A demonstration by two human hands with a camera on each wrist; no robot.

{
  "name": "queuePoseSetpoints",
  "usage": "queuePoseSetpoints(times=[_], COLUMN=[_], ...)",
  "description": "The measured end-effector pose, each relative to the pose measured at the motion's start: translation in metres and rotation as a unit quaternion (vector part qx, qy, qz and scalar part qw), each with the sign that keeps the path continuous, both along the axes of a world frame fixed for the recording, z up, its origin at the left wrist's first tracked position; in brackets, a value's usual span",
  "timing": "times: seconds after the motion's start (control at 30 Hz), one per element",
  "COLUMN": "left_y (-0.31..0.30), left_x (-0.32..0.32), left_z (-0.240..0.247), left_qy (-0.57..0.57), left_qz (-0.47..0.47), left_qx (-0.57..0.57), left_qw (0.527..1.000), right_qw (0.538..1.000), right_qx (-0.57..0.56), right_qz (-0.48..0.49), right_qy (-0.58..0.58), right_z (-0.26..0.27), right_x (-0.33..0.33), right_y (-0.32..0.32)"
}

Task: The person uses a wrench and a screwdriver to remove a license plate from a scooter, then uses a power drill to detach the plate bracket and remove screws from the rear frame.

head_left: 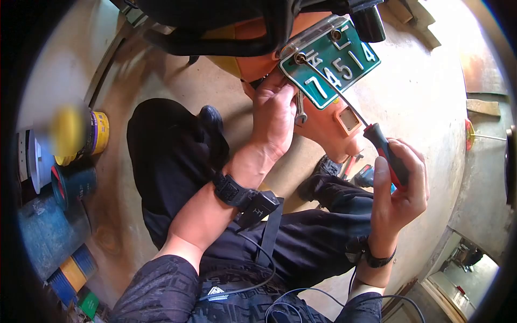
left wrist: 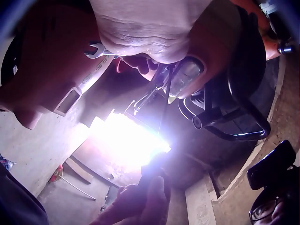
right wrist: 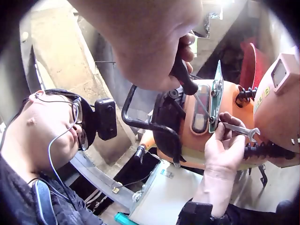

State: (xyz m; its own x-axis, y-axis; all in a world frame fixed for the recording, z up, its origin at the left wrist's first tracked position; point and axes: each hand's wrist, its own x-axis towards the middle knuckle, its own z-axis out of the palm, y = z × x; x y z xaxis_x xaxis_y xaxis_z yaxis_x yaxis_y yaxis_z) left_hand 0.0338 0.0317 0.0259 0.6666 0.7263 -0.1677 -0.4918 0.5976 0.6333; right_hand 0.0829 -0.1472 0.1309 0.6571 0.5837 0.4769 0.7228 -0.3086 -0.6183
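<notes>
A green licence plate (head_left: 344, 75) with raised white characters is mounted on the rear of an orange scooter (head_left: 318, 121). My right hand (head_left: 407, 188) grips the red-and-black handle of a screwdriver (head_left: 385, 148), whose long shaft reaches the bolt (head_left: 300, 57) at the plate's upper left. Behind the plate's lower left edge is my left hand (head_left: 271, 118), its fingertips partly hidden. In the right wrist view, the left fingers pinch an open-end wrench (right wrist: 244, 130) close by that bolt, its free jaw pointing away from the plate. Bright glare covers the plate in the left wrist view.
A black grab rail (head_left: 215, 47) overhangs the plate. Tools, including a blue one (head_left: 364, 176), lie on the floor by my right foot. Yellow bucket (head_left: 100, 132) and boxes line the left side. A wooden block (head_left: 483, 107) lies at right.
</notes>
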Motion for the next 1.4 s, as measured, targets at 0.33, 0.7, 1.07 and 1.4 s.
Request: queuePoseSetpoints(times=[0.33, 0.7, 1.07, 1.4], left_y=[-0.002, 0.000, 0.000, 0.000], left_x=[0.003, -0.001, -0.002, 0.002], left_z=[-0.001, -0.003, -0.003, -0.005], left_qy=[-0.015, 0.026, 0.033, 0.027], left_qz=[0.032, 0.019, 0.025, 0.053], left_qx=[-0.009, -0.015, -0.014, 0.058], left_qw=[0.999, 0.999, 0.999, 0.997], right_qw=[0.989, 0.905, 0.779, 0.933], right_qx=[-0.095, -0.304, -0.414, -0.347], right_qz=[-0.014, 0.107, 0.172, 0.098], right_qy=[-0.113, -0.278, -0.438, -0.015], right_z=[0.057, 0.100, 0.113, 0.108], right_x=[-0.003, 0.002, 0.006, 0.001], right_y=[0.026, 0.045, 0.056, 0.059])
